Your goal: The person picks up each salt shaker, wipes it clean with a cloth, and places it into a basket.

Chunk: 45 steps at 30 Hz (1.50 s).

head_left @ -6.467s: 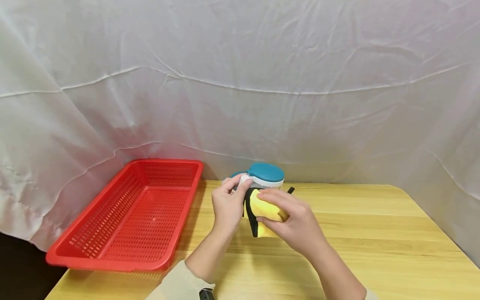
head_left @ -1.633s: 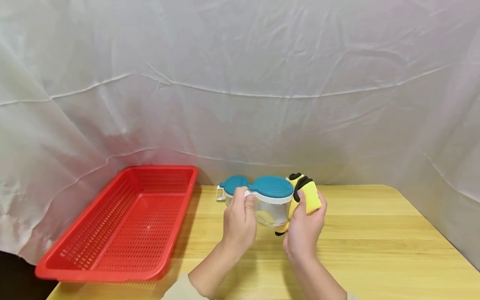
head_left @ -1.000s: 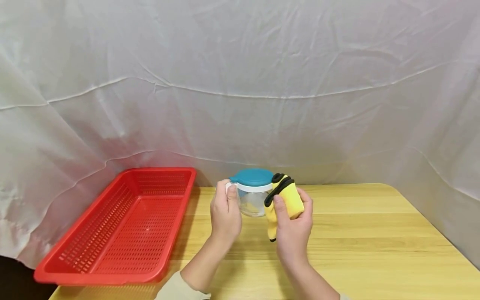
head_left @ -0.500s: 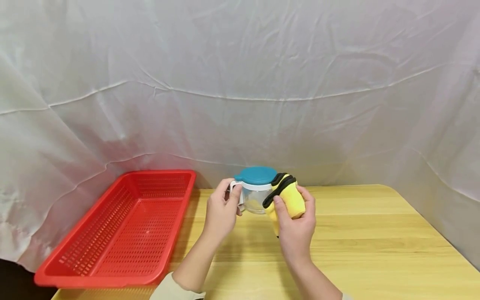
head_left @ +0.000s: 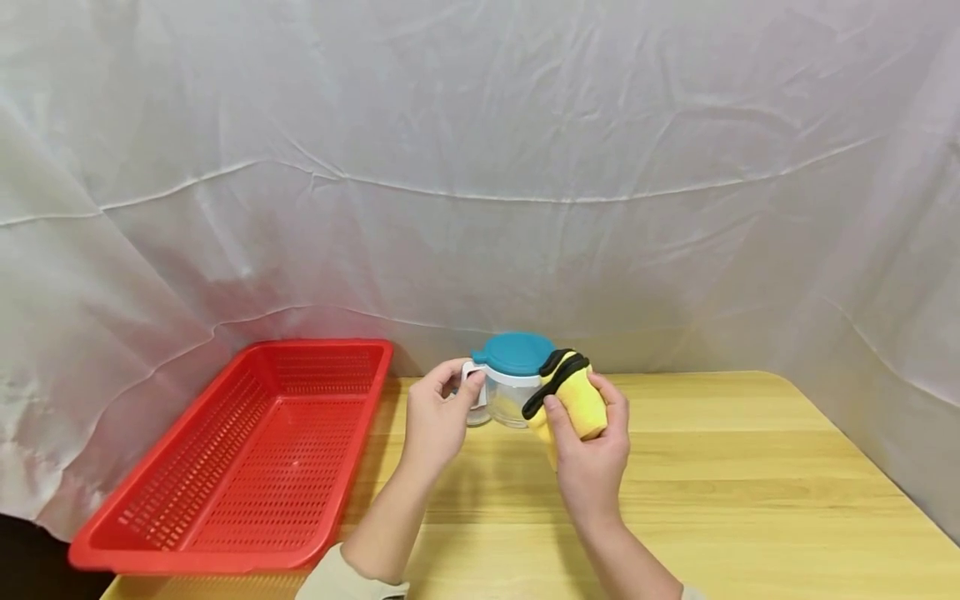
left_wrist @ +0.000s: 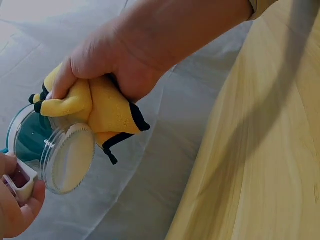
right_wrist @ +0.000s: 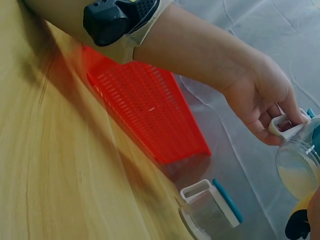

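Observation:
A clear jar (head_left: 508, 406) with a teal lid (head_left: 517, 353) and white rim is up off the table. My left hand (head_left: 437, 421) pinches its white handle (right_wrist: 287, 126) between thumb and fingers. On the jar's other side, my right hand (head_left: 596, 462) grips a folded yellow cloth (head_left: 585, 403) with black edging. The cloth lies against the glass, as the left wrist view also shows, and covers part of the jar's side. A second jar (right_wrist: 209, 215) with a teal lid and white handle stands on the table, mostly hidden in the head view.
A red perforated basket (head_left: 330, 492) takes up the left of the wooden table (head_left: 735, 483). Grey-white fabric (head_left: 570, 267) hangs behind the table and along its sides. The second jar stands close behind the held one.
Earlier the cloth was in front of the jar; now it is at its right side. Since 1.6 s ago the held jar has moved left, covering the second jar. The last half second shows little motion.

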{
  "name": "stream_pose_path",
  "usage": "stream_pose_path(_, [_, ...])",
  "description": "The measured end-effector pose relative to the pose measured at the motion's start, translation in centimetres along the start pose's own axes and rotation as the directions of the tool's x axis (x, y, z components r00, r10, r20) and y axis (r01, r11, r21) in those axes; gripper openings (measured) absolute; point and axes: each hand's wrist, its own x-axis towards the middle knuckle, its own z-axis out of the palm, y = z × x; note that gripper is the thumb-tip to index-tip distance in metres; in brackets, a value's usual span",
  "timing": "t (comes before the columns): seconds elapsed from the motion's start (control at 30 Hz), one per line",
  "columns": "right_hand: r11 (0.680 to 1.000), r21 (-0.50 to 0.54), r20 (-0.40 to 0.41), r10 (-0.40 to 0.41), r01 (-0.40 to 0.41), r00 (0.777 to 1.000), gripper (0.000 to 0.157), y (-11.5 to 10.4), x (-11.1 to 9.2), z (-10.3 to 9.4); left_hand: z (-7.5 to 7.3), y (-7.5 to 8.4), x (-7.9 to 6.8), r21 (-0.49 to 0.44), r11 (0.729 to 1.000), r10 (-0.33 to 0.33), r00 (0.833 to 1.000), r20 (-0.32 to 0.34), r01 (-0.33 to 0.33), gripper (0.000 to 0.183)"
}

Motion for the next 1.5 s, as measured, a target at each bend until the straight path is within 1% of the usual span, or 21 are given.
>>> stream_pose_path(0.07, [0.997,-0.023,-0.001,-0.074,0.074,0.997,0.048,0.1,0.0,0.0,0.1,0.1,0.0,-0.029,0.999,-0.028,1.0,-0.002,0.028,0.017])
stream_pose_path(0.17, [0.98,-0.063,0.001,-0.19,0.19,0.982,0.048,0.4,0.1,0.1,0.2,0.3,-0.1,-0.039,0.998,-0.051,0.999,-0.018,0.05,0.017])
stream_pose_path(0.23, [0.964,-0.083,0.012,-0.253,0.253,0.967,0.048,0.5,0.1,0.1,0.2,0.3,0.0,-0.007,0.999,-0.045,0.998,-0.036,0.044,0.017])
stream_pose_path(0.27, [0.956,-0.093,0.019,-0.279,0.279,0.96,0.049,0.6,0.1,0.1,0.2,0.3,0.0,0.009,0.999,-0.04,0.998,-0.043,0.041,0.017])
stream_pose_path(0.37, [0.931,-0.113,0.046,-0.344,0.347,0.938,0.051,0.9,0.2,0.1,0.2,0.2,0.0,0.004,0.999,-0.046,0.998,-0.035,0.046,0.017])
stream_pose_path(0.43, [0.917,-0.126,0.058,-0.374,0.378,0.926,0.051,0.9,0.3,0.1,0.1,0.2,0.0,0.001,0.999,-0.05,0.998,-0.026,0.05,0.017])
stream_pose_path(0.53, [0.899,-0.146,0.07,-0.407,0.413,0.911,0.051,0.7,0.4,0.0,0.2,0.2,0.0,-0.034,0.996,-0.078,0.997,-0.001,0.078,0.017])
stream_pose_path(0.67, [0.88,-0.154,0.079,-0.442,0.449,0.894,0.05,0.1,0.4,0.0,0.5,0.3,-0.1,-0.043,0.994,-0.099,0.995,-0.002,0.099,0.017])
stream_pose_path(0.73, [0.872,-0.152,0.081,-0.458,0.465,0.885,0.05,0.1,0.5,-0.1,0.6,0.4,-0.1,-0.021,0.996,-0.084,0.996,-0.014,0.084,0.017])
stream_pose_path(0.97, [0.85,-0.122,0.065,-0.509,0.513,0.858,0.052,0.4,1.1,-0.5,0.7,0.5,-0.1,-0.024,1.0,-0.016,1.0,0.02,0.016,0.019])
stream_pose_path(1.17, [0.837,-0.111,0.086,-0.528,0.535,0.845,0.053,0.4,0.9,-0.4,0.9,0.4,-0.4,-0.026,1.0,-0.004,1.0,-0.014,0.003,0.017])
stream_pose_path(1.3, [0.819,-0.109,0.1,-0.555,0.564,0.826,0.052,0.6,0.8,-0.4,1.1,0.4,-0.5,-0.039,0.999,-0.011,0.999,-0.04,0.009,0.017])
stream_pose_path(1.37, [0.803,-0.118,0.108,-0.575,0.585,0.811,0.049,0.6,0.7,-0.3,1.1,0.5,-0.6,-0.043,0.999,-0.016,0.998,-0.056,0.013,0.017])
stream_pose_path(1.4, [0.789,-0.128,0.113,-0.59,0.601,0.799,0.046,0.7,0.7,-0.3,1.1,0.5,-0.6,-0.045,0.999,-0.017,0.998,-0.065,0.014,0.017])
stream_pose_path(1.47, [0.75,-0.157,0.124,-0.631,0.643,0.766,0.038,0.7,0.8,-0.3,1.1,0.5,-0.6,-0.042,0.999,-0.016,0.996,-0.082,0.013,0.017])
stream_pose_path(1.5, [0.72,-0.178,0.132,-0.657,0.67,0.742,0.035,0.7,0.8,-0.2,1.1,0.6,-0.6,-0.036,0.999,-0.011,0.996,-0.092,0.008,0.017])
